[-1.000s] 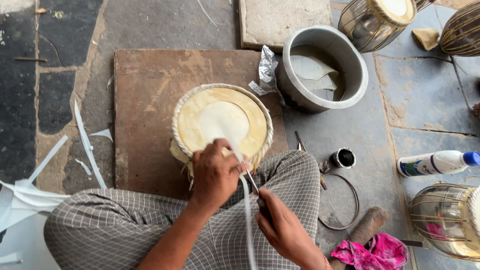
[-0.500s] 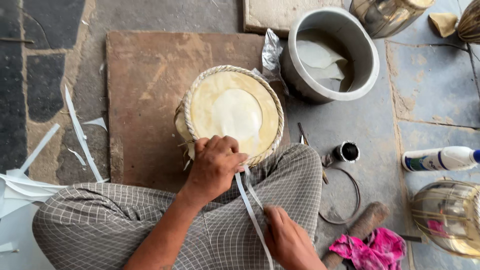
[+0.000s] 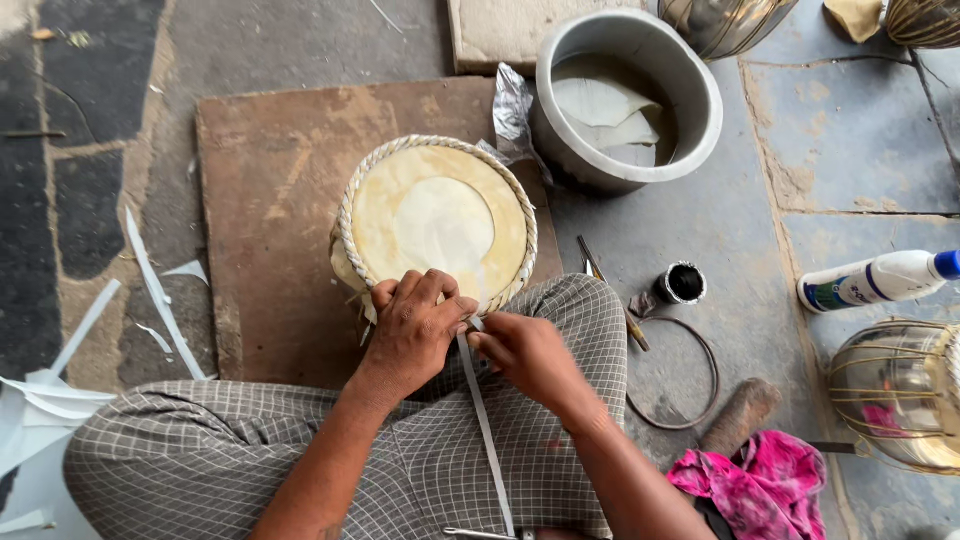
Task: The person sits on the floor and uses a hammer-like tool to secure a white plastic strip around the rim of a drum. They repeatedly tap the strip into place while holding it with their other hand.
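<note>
A small round drum [image 3: 440, 225] with a pale skin head and a braided rim stands on a brown board [image 3: 270, 190] in front of my crossed legs. My left hand [image 3: 415, 330] presses on the drum's near rim, fingers curled over it. My right hand [image 3: 525, 355] sits just beside it, pinching a thin pale strap [image 3: 487, 430] at the rim. The strap runs down over my checked cloth toward the bottom of the view.
A grey metal basin [image 3: 630, 95] with wet pale skins stands behind right. A small black pot [image 3: 685, 283], a wire ring [image 3: 690, 380], a white squeeze bottle [image 3: 880, 280], a pink cloth [image 3: 755, 485] and another drum [image 3: 900, 395] lie right. Pale cut strips [image 3: 150, 290] litter the left.
My right hand has risen from my lap to the drum's rim beside the left hand, taking the strap close to the rim. The view shifted slightly.
</note>
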`<control>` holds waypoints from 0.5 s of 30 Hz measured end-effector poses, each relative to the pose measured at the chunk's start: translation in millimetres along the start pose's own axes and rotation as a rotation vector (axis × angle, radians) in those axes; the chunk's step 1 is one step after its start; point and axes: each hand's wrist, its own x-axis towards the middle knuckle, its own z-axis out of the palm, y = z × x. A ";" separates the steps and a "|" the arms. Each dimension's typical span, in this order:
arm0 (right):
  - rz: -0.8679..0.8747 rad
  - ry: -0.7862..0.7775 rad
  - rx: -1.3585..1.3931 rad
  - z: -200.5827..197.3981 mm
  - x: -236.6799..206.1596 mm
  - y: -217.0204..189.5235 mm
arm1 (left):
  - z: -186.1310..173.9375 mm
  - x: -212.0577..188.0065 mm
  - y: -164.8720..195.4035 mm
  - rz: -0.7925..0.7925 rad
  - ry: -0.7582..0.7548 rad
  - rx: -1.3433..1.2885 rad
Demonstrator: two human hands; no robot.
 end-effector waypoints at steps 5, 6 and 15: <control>-0.563 -0.377 0.013 18.4 -17.9 -9.6 | -7.0 10.3 -19.0 -0.081 0.078 -0.059; -0.670 -0.535 0.135 18.0 -34.9 -11.1 | -8.4 15.0 -24.9 -0.080 0.113 -0.056; -0.206 -0.284 -0.263 -60.1 -31.1 0.4 | -12.0 26.5 -45.4 -0.083 0.256 -0.150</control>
